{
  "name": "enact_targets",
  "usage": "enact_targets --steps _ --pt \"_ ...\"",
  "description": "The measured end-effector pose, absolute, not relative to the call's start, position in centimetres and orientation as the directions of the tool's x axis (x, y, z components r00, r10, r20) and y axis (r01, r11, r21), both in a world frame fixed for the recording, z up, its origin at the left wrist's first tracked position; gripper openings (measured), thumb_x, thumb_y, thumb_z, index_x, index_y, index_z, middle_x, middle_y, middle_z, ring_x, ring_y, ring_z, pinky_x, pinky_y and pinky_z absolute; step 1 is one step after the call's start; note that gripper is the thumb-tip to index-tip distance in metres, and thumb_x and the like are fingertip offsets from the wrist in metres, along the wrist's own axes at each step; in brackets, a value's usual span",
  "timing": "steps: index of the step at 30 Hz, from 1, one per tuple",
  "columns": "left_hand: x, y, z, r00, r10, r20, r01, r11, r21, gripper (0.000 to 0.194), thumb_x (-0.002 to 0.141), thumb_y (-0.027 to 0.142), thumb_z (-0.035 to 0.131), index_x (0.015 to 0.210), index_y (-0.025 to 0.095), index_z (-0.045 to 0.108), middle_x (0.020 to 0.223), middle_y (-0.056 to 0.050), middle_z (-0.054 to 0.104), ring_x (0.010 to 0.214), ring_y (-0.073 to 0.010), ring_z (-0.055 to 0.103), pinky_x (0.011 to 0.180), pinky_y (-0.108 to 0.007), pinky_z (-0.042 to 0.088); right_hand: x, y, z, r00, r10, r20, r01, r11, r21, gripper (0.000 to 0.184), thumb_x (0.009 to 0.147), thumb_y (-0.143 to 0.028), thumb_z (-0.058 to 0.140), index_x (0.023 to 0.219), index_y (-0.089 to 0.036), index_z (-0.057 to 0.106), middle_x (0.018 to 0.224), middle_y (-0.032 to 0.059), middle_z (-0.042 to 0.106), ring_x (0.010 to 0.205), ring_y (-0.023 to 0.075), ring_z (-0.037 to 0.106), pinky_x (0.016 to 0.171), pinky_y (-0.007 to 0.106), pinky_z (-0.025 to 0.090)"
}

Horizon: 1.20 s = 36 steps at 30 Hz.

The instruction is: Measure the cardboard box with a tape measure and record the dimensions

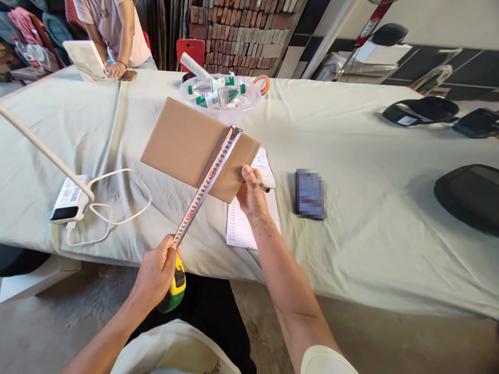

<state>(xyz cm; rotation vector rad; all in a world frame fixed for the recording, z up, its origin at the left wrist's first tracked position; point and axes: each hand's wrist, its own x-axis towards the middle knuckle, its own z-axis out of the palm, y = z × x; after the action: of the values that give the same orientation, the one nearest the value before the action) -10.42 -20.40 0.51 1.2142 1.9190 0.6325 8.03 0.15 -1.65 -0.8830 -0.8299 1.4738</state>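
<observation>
My left hand (pixel 156 272) is closed round a yellow and black tape measure case (pixel 174 288) below the table's front edge. Its tape (pixel 206 184) runs up and to the right across a brown cardboard sheet (pixel 187 143), and the hook rests at the sheet's far edge. My right hand (pixel 251 195) grips the cardboard's near right corner and has a dark pen (pixel 263 186) between its fingers. The cardboard is lifted slightly over a printed paper sheet (pixel 241 223) on the cloth-covered table (pixel 351 234).
A phone (pixel 310 194) lies right of the paper. A clear bowl (pixel 222 96) with water bottles stands behind the cardboard. A white power bank (pixel 70 200) with cable lies at left. Black bags (pixel 470 195) sit at right. Another person (pixel 117 31) leans on the far left end.
</observation>
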Motion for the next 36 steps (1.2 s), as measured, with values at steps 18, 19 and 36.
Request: enact_targets --steps 18,19,36 --pt "-11.9 -19.8 0.6 -0.256 0.837 -0.484 0.010 0.503 0.864 0.028 0.084 0.049 0.068 0.089 0.022 0.064 0.074 -0.001 0.067 0.068 -0.0190 0.064 0.060 -0.026 0.050 4.9 2.7 -4.9 -0.245 0.916 0.318 0.000 0.328 -0.945 0.075 0.047 -0.066 0.094 0.091 -0.026 0.047 0.127 0.0082 0.059 0.126 0.0265 0.054 0.114 0.045 0.043" --pt "-11.7 -19.4 0.8 -0.226 0.842 -0.490 -0.016 0.499 0.866 0.029 0.083 0.048 0.070 0.089 0.021 0.064 0.075 -0.001 0.067 0.067 -0.0185 0.064 0.060 -0.026 0.051 5.4 2.9 -5.0 -0.241 0.914 0.326 -0.014 0.332 -0.943 0.073 0.051 -0.069 0.091 0.093 -0.026 0.049 0.130 0.0094 0.059 0.129 0.0277 0.054 0.114 0.046 0.043" --pt "-3.9 -2.5 -1.0 0.271 0.838 -0.473 -0.294 0.540 0.788 0.026 0.081 0.013 0.056 0.105 0.012 0.064 0.072 -0.009 0.072 0.053 -0.0201 0.065 0.051 -0.031 0.053 14.4 1.6 -6.3 0.126 0.976 0.176 0.270 0.137 -0.953 0.013 0.080 -0.034 0.068 0.088 -0.023 0.067 0.082 -0.0014 0.071 0.076 0.0161 0.065 0.078 0.034 0.055"
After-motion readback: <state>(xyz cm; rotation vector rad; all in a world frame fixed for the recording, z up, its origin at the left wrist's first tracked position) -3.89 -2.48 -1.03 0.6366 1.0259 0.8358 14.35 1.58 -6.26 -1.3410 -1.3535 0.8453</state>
